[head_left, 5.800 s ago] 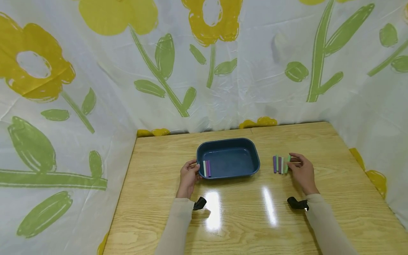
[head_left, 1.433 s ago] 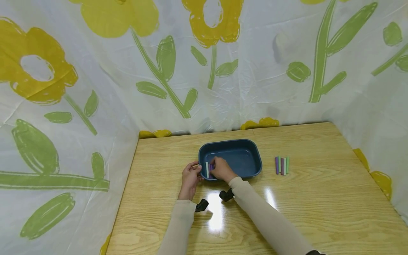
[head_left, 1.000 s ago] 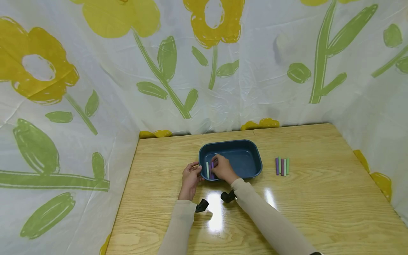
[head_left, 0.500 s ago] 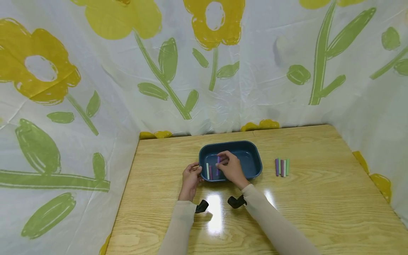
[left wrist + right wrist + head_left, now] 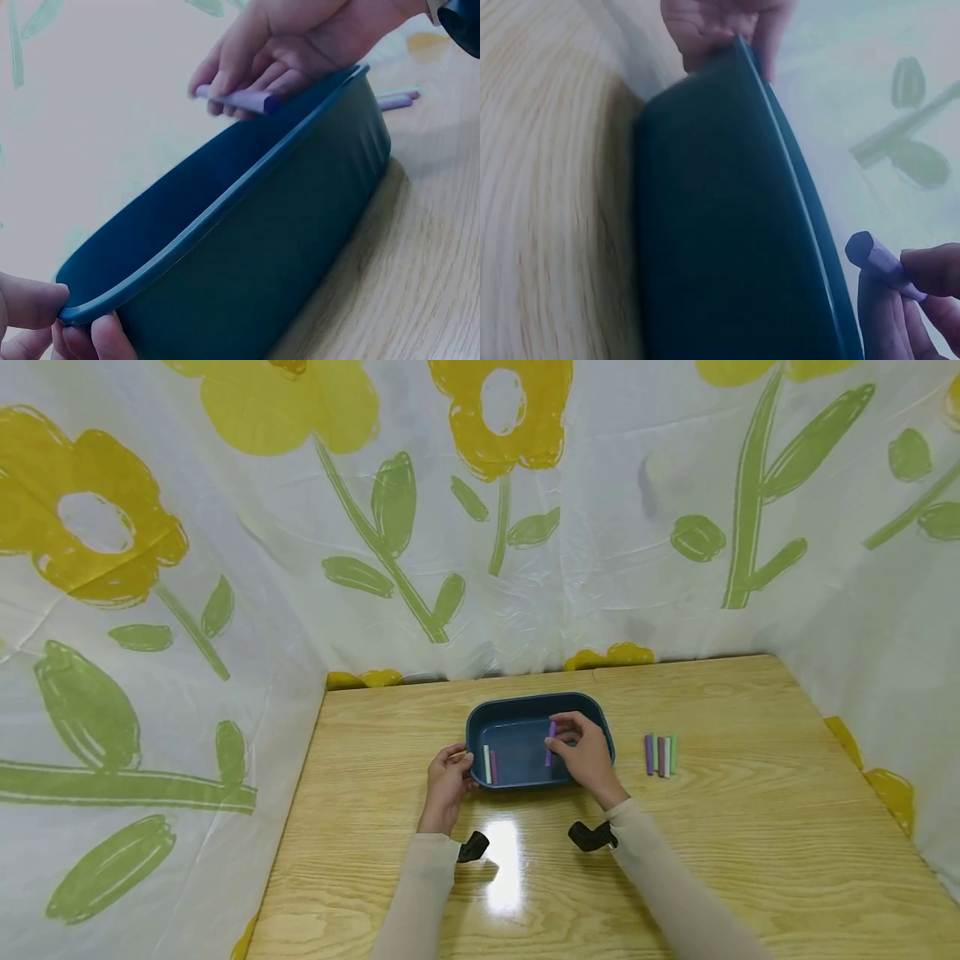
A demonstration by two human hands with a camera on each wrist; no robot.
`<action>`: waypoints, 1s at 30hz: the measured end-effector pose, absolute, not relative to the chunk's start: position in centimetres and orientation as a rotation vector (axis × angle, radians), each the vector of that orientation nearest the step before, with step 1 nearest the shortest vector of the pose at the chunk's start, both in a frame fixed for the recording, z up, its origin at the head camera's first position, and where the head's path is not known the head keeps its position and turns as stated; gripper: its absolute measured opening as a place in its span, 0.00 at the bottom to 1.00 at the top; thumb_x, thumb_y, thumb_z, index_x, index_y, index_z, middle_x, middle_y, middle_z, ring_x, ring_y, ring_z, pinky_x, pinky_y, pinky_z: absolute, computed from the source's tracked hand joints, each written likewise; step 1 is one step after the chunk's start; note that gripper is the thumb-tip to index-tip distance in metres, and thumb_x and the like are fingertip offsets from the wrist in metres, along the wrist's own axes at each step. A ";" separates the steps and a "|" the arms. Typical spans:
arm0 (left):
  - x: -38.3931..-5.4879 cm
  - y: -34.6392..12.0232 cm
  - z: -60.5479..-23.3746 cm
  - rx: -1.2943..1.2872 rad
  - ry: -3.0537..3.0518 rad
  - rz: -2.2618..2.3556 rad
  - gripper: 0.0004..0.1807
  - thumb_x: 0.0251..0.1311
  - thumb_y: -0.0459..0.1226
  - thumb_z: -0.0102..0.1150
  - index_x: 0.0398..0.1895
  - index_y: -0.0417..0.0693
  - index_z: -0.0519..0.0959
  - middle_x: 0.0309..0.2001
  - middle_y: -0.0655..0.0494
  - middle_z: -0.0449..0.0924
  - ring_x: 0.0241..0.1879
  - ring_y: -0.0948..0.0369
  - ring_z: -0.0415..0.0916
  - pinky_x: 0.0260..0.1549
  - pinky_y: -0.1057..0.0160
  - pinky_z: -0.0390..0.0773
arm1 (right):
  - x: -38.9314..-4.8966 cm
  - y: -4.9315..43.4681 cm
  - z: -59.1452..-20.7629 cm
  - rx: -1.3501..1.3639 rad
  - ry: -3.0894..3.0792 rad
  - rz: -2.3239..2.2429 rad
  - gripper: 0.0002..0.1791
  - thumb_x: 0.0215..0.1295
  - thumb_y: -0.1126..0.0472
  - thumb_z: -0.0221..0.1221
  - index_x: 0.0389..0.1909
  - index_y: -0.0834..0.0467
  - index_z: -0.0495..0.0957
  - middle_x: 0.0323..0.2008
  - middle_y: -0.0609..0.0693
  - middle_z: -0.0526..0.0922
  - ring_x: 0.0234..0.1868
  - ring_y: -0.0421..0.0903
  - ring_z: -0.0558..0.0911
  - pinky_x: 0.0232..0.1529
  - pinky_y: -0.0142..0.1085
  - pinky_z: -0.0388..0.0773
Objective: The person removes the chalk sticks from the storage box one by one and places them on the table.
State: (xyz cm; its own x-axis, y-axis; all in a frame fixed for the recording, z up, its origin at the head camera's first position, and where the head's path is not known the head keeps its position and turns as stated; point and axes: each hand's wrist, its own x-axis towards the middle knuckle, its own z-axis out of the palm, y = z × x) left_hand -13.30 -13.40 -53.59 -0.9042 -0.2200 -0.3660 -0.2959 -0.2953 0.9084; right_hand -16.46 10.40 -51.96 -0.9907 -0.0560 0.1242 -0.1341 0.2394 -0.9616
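Observation:
A purple stick of chalk is pinched between the thumb and fingers of my right hand, over the right half of a dark blue plastic tray. In the left wrist view, the held chalk shows above the rim. My left hand grips the tray's left end, thumb at the rim and fingers curled against the outer wall. Inside, near that end, a white chalk and a maroon chalk lie side by side.
Right of the tray, several chalks in purple, green, maroon and white lie in a row on the wooden table. A flower-printed sheet hangs behind the table and along both sides.
My right hand has gone from the chalk row into the tray, picked the purple chalk from beside the maroon one, and carried it rightward. The left hand keeps its hold on the tray.

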 end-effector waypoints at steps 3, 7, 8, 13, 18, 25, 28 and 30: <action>-13.3 -13.5 -53.6 -0.675 1.836 2.395 0.15 0.75 0.28 0.57 0.60 0.33 0.73 0.39 0.55 0.76 0.28 0.63 0.75 0.25 0.68 0.76 | -16.5 11.5 -51.9 0.150 -2.409 1.910 0.20 0.69 0.75 0.66 0.60 0.69 0.79 0.49 0.66 0.82 0.40 0.41 0.85 0.40 0.26 0.80; -13.3 -13.5 -53.6 -0.680 1.835 2.392 0.14 0.75 0.28 0.57 0.59 0.34 0.74 0.39 0.54 0.75 0.28 0.63 0.75 0.26 0.67 0.76 | -16.3 12.8 -51.5 0.098 -2.397 1.923 0.20 0.71 0.72 0.65 0.62 0.69 0.77 0.51 0.66 0.81 0.40 0.33 0.82 0.41 0.24 0.79; -13.3 -13.5 -53.6 -0.681 1.833 2.391 0.13 0.75 0.28 0.57 0.59 0.35 0.74 0.39 0.54 0.75 0.29 0.63 0.75 0.26 0.67 0.76 | -16.3 13.2 -51.4 0.085 -2.390 1.926 0.20 0.71 0.72 0.65 0.62 0.69 0.77 0.51 0.66 0.81 0.40 0.32 0.82 0.41 0.24 0.79; -13.2 -13.5 -53.6 -0.688 1.823 2.382 0.14 0.76 0.29 0.57 0.60 0.35 0.73 0.40 0.54 0.74 0.29 0.62 0.75 0.27 0.67 0.76 | -16.2 14.9 -51.1 0.016 -2.345 1.935 0.20 0.71 0.73 0.64 0.62 0.72 0.76 0.52 0.69 0.80 0.40 0.33 0.82 0.41 0.23 0.78; -13.2 -13.5 -53.7 -0.688 1.827 2.381 0.14 0.76 0.29 0.57 0.61 0.35 0.73 0.40 0.54 0.75 0.29 0.62 0.75 0.27 0.67 0.76 | -16.1 16.6 -50.9 -0.043 -2.337 1.945 0.21 0.72 0.72 0.64 0.63 0.71 0.75 0.56 0.68 0.79 0.41 0.32 0.82 0.43 0.22 0.79; -13.2 -13.5 -53.6 -0.689 1.826 2.375 0.16 0.76 0.29 0.57 0.62 0.34 0.73 0.40 0.54 0.74 0.29 0.62 0.74 0.27 0.67 0.76 | -15.8 18.8 -51.1 -0.065 -2.345 1.895 0.20 0.72 0.74 0.63 0.63 0.70 0.75 0.54 0.66 0.79 0.41 0.31 0.82 0.42 0.24 0.81; -13.2 -13.5 -53.7 -0.680 1.823 2.382 0.16 0.76 0.29 0.57 0.63 0.34 0.72 0.40 0.55 0.74 0.29 0.62 0.74 0.27 0.67 0.76 | -15.5 19.8 -51.3 -0.083 -2.342 1.881 0.20 0.72 0.74 0.62 0.63 0.71 0.75 0.52 0.64 0.79 0.40 0.31 0.83 0.37 0.25 0.81; -13.3 -13.5 -53.7 -0.674 1.821 2.386 0.16 0.76 0.29 0.57 0.63 0.34 0.72 0.40 0.55 0.74 0.29 0.62 0.74 0.27 0.67 0.76 | -15.4 20.6 -51.4 -0.105 -2.354 1.868 0.20 0.73 0.72 0.62 0.64 0.70 0.75 0.51 0.61 0.79 0.40 0.31 0.83 0.30 0.27 0.79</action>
State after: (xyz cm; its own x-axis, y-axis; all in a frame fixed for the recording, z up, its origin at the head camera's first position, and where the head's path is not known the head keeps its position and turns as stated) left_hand -13.28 -13.52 -53.65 -0.9019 -0.2086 -0.3782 -0.3098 -0.2977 0.9030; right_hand -15.43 20.59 -51.42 -0.9885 0.1377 0.0620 -0.0291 0.2294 -0.9729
